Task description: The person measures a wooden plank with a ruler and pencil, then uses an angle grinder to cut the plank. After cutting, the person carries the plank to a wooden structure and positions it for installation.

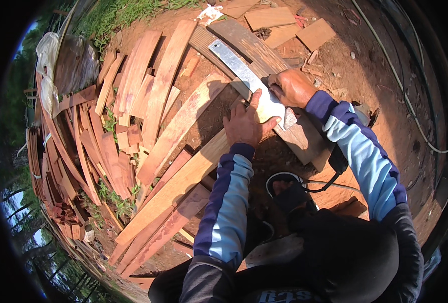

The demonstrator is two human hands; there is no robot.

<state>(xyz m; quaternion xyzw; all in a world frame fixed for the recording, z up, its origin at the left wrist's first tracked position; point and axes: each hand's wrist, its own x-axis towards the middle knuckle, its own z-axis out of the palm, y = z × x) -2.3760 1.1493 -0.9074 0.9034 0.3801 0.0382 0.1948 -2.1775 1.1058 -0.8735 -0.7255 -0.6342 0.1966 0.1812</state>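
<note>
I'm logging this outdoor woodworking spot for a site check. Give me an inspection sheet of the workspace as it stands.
Surface: bare reddish soil, no bench.
Job's things: metal ruler lying along a dark board.
Clutter: loose reddish planks spread left, offcuts at top, white plastic wrap.
Hands: left hand pressing the ruler flat; right hand at the ruler's edge, any marking tool hidden.
Cables: black cord by the knee, pale line across the soil.
Surroundings: grass, stacked timber.
</note>
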